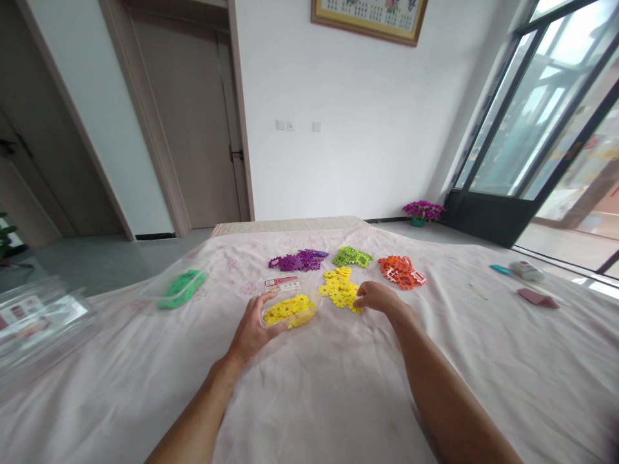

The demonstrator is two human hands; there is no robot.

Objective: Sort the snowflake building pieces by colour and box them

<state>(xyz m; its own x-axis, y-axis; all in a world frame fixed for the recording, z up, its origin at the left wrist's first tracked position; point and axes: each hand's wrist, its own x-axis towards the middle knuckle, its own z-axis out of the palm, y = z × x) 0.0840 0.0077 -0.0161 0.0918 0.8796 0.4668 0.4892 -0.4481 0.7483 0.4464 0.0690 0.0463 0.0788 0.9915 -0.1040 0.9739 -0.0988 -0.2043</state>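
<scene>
My left hand [254, 325] grips the near left side of a clear plastic box [317, 305], thumb along the front and fingers around the back. Inside it lie yellow flower-shaped plastic building pieces [290, 309]. Just right of the box, more of these yellow pieces [340, 287] are spread in a loose pile on the cloth. My right hand [377, 298] is at the pile's right edge, its fingers curled down and closed on a yellow piece [357, 308], partly hidden by the fingertips. A clear lid with a red and white label [282, 283] lies behind the box.
Beyond are purple pieces [300, 260], lime green pieces [352, 256] and orange-red pieces [401, 272]. A clear box with green pieces [182, 288] stands left, near stacked clear containers [39, 316]. At right lie a pinkish object [538, 298] and a whitish packet [526, 270]. A wrinkled cloth [333, 399] covers the table.
</scene>
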